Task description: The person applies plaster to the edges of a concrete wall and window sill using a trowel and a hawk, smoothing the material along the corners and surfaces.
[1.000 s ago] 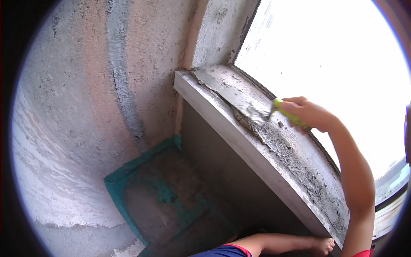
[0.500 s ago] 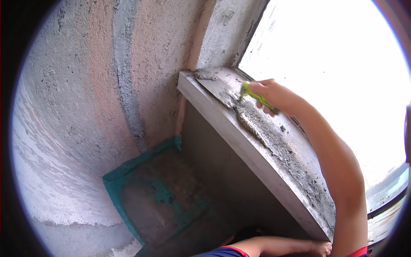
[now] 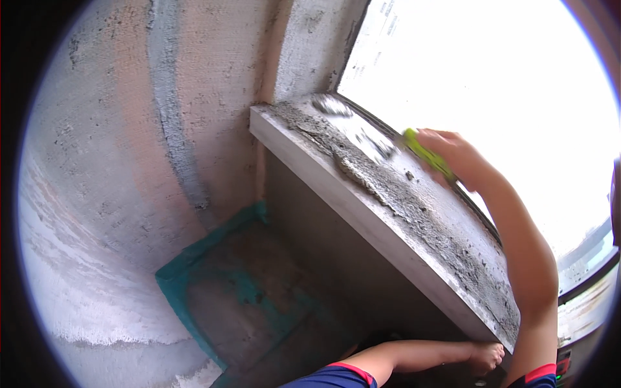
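Note:
My right hand (image 3: 453,154) is wrapped round the green handle of a trowel (image 3: 424,154), over the window side of a pale ledge (image 3: 381,220). The trowel's blade is motion-blurred, with grey smears of mortar on it; whether it touches the ledge I cannot tell. A rough strip of wet grey mortar (image 3: 414,210) runs along the top of the ledge, from the wall corner toward me. My left hand (image 3: 486,357) is closed near the ledge's near end. What its fingers hold, if anything, is hidden.
A bright window (image 3: 491,77) borders the ledge on the right. On the left rises a rough plastered wall (image 3: 97,161) with a grey vertical strip (image 3: 169,110). Below the ledge lies a recessed floor area with teal coating (image 3: 184,278) along its edges.
My right hand has drawn the trowel from the ledge's outer edge toward the window, uncovering mortar at the far corner. The view has shifted slightly. My left hand stays closed by the near end.

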Demonstrator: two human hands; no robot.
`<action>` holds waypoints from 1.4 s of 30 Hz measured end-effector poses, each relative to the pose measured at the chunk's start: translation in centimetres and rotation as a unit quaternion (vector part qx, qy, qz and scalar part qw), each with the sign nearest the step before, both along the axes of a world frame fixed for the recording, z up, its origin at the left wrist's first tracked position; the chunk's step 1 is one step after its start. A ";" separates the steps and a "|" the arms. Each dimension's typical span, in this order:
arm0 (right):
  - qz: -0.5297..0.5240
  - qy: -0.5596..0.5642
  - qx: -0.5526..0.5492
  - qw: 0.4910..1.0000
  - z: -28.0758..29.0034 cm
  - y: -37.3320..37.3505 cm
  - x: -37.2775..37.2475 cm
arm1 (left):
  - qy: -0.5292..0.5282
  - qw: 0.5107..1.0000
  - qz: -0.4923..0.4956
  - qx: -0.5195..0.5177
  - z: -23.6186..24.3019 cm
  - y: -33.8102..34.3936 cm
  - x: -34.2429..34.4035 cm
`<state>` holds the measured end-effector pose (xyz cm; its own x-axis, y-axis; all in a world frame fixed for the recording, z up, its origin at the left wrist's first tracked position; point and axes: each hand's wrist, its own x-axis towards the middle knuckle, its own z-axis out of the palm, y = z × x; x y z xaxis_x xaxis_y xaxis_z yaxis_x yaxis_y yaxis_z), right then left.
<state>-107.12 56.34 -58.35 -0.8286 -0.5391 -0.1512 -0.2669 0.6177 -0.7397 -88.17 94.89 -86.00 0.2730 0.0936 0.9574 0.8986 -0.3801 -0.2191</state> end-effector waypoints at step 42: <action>-0.050 0.000 -0.114 0.992 -0.9 -2.6 -1.5 | 0.020 0.999 -0.035 -0.028 1.8 -2.1 0.0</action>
